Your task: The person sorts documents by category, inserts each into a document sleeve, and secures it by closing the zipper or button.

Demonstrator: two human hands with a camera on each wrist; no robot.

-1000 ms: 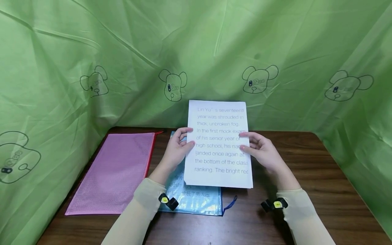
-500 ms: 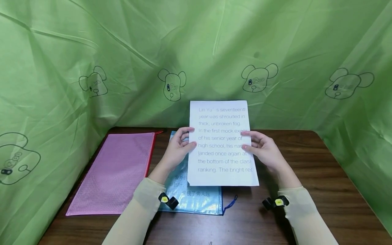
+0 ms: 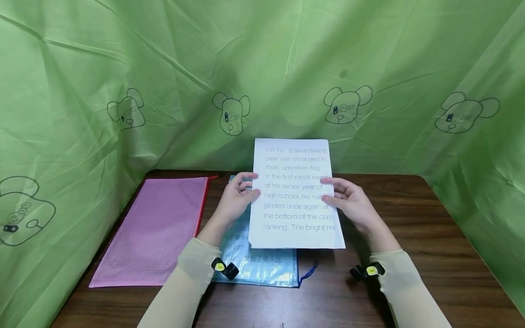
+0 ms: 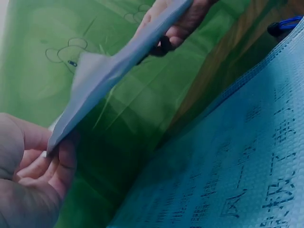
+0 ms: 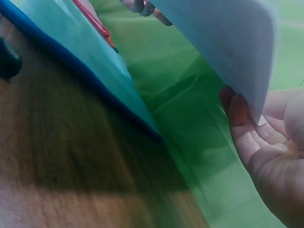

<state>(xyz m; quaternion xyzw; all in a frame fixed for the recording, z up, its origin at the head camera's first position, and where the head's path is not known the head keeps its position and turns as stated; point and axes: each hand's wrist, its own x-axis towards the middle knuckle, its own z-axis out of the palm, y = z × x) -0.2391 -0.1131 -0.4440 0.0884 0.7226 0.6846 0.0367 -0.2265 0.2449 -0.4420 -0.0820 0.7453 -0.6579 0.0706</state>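
White paper [image 3: 296,193] printed with large English text is held up off the table between both hands. My left hand [image 3: 237,196] pinches its left edge between thumb and fingers, and my right hand [image 3: 352,200] pinches the right edge the same way. In the left wrist view the paper [image 4: 102,80] appears nearly edge-on, slightly bowed. Its blank underside [image 5: 228,38] shows in the right wrist view. Whether it is one sheet or several, I cannot tell. Below lies a blue zip pouch [image 3: 262,269] with dark Chinese characters, partly hidden by the paper and left arm.
To the left, a pink mesh zip pouch [image 3: 153,228] with a red zipper edge lies flat on the brown wooden table [image 3: 414,237]. A blue zipper cord [image 3: 308,273] sticks out from the blue pouch. Green cloth [image 3: 287,54] with bear-head drawings hangs behind the table and at its sides.
The paper shifts slightly right, then back a little left, and its top edge sits a bit lower and tilts further away. Both hands keep their pinch; the pouches stay put.
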